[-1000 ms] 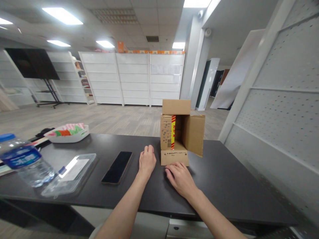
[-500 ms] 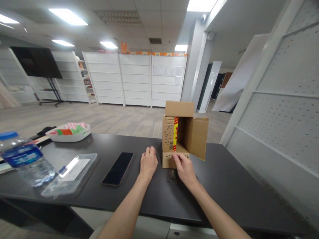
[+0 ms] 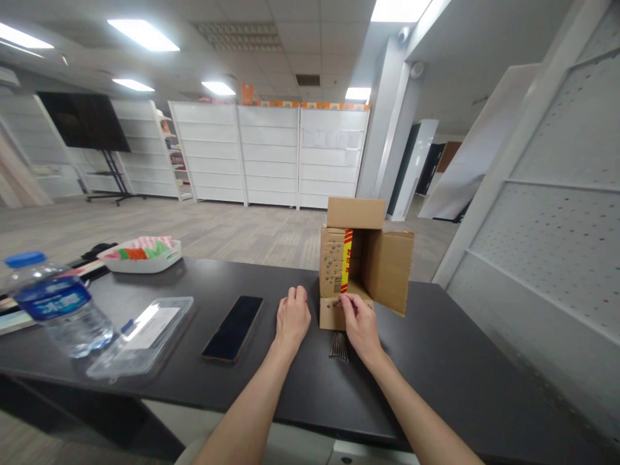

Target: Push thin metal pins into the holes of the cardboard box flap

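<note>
The cardboard box (image 3: 361,271) stands on its side on the dark table (image 3: 436,361), just beyond both hands, its open mouth facing the person and its flaps splayed: one up, one swung out to the right, one lying forward on the table top. A red and yellow strip of tape runs down its left edge. A small bundle of nails (image 3: 339,345) lies on the table just in front of the lower flap, between the wrists.

The box looks light and is braced by nothing but its own flap, so a firm push from the fingertips could slide it backwards or tip it. The loose nails sit right under the right wrist; a sweep of the arm could scatter them across the table or off its near edge.

The right hand (image 3: 361,326) has its fingers drawn together at the lower flap, thumb and forefinger pinched at the row of holes there; whether a nail sits between them is too small to tell. The left hand (image 3: 292,318) rests on the table just left of the box as a loose fist, holding nothing visible. A phone (image 3: 233,328) lies further left, with a plastic lid (image 3: 143,336), a water bottle (image 3: 55,307) and a white tray (image 3: 143,255) beyond.
</note>
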`<state>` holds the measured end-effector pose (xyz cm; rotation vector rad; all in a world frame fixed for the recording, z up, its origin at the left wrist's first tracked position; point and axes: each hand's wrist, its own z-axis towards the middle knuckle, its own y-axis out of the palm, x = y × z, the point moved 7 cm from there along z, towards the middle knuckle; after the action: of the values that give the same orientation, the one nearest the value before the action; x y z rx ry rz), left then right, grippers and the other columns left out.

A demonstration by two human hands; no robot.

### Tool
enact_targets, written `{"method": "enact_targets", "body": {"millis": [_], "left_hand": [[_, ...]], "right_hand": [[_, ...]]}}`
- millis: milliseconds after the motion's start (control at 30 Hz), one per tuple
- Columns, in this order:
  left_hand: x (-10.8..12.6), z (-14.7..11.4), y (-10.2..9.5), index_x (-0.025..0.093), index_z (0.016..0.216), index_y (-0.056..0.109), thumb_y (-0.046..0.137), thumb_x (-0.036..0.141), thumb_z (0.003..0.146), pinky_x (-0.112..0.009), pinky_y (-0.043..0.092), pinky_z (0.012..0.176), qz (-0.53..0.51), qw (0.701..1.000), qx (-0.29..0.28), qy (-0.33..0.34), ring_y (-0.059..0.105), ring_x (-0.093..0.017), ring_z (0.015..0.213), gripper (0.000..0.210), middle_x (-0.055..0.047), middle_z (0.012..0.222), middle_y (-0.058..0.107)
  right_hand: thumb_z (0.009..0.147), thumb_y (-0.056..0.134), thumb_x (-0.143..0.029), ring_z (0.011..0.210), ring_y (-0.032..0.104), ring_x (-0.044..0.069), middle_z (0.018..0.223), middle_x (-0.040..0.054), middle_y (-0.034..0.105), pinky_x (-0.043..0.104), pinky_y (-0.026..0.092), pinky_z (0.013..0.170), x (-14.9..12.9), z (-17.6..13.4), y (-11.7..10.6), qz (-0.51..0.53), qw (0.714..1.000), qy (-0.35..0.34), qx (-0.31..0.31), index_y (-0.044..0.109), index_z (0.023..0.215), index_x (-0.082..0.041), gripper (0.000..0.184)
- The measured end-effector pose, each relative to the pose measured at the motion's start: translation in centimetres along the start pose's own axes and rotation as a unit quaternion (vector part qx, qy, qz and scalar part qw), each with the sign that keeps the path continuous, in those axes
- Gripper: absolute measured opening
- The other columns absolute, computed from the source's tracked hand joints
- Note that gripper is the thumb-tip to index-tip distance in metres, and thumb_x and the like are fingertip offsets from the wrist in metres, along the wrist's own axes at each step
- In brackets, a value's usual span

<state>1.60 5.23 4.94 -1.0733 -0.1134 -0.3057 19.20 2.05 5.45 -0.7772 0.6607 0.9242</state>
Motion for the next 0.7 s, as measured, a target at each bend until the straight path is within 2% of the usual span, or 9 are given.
{"method": "enact_targets", "body": {"millis": [167,300,467,700], "left_hand": [[0.0,0.0,-0.2,0.020,0.099,0.054,0.040,0.010,0.092,-0.032,0.047,0.083,0.000,1.000,-0.005,-0.004,0.063,-0.019,0.088,0.019,-0.006,0.096,0.059],[0.1,0.0,-0.3,0.020,0.098,0.054,0.040,0.010,0.092,-0.032,0.047,0.083,-0.005,1.000,-0.006,-0.004,0.063,-0.019,0.087,0.019,-0.006,0.095,0.059],[0.0,0.0,-0.2,0.020,0.098,0.054,0.041,0.010,0.092,-0.032,0.047,0.083,-0.008,1.000,-0.003,-0.004,0.063,-0.019,0.087,0.018,-0.006,0.095,0.058],[0.0,0.0,0.0,0.020,0.098,0.054,0.038,0.010,0.093,-0.032,0.047,0.083,-0.009,1.000,0.000,0.001,0.063,-0.019,0.086,0.019,-0.006,0.094,0.058]], "right_hand": [[0.099,0.045,-0.044,0.086,0.068,0.021,0.092,0.0073,0.073,0.032,0.051,0.078,0.2,0.2,-0.1,-0.015,1.000,-0.011,0.008,0.068,0.097,-0.020,0.033],[0.100,0.044,-0.038,0.086,0.068,0.021,0.092,0.0077,0.072,0.033,0.051,0.079,-0.5,0.1,-0.1,-0.052,0.998,-0.047,0.003,0.067,0.097,-0.019,0.030],[0.100,0.043,-0.031,0.088,0.066,0.022,0.093,0.0079,0.070,0.034,0.051,0.081,-1.8,-0.4,0.5,-0.100,0.987,-0.117,-0.037,0.066,0.096,-0.020,0.026],[0.101,0.043,-0.028,0.090,0.062,0.023,0.092,0.0073,0.068,0.035,0.046,0.083,-1.4,-0.6,1.3,-0.164,0.974,-0.141,-0.062,0.065,0.097,-0.020,0.024]]}}
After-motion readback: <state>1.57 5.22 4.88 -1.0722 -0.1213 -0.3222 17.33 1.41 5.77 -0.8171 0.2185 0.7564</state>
